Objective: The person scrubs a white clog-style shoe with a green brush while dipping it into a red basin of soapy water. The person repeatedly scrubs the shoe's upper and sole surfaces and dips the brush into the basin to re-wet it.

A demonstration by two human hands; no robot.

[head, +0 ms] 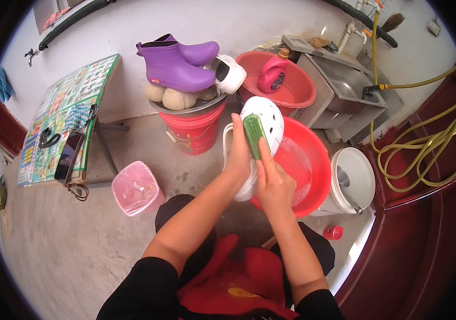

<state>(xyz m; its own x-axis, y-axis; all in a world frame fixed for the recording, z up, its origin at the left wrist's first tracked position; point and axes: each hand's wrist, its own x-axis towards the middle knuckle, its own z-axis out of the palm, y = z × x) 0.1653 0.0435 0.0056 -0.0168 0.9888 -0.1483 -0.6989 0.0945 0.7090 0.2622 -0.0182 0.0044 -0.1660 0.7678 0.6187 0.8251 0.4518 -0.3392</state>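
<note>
A white clog with small holes [266, 116] is held up in front of me, its toe pointing away, partly over the rim of a red plastic basin [312, 176] with sudsy water. My left hand [239, 154] grips the clog at its left side; the fingers behind it are hidden. In my right hand [274, 176] is a green scrubbing brush [254, 130], lying against the upper of the clog. A second white clog [231, 74] leans by purple rubber ankle boots [180, 66] on a metal basin [160, 107] atop a red bucket [192, 134].
Behind the red basin, a pink detergent bottle [274, 74] stands in another basin [304, 90]. A white bucket [361, 172] with a ladle is at right, below a steel sink [343, 88]. A lined pink bin [136, 188] and a table with a phone [69, 156] are left.
</note>
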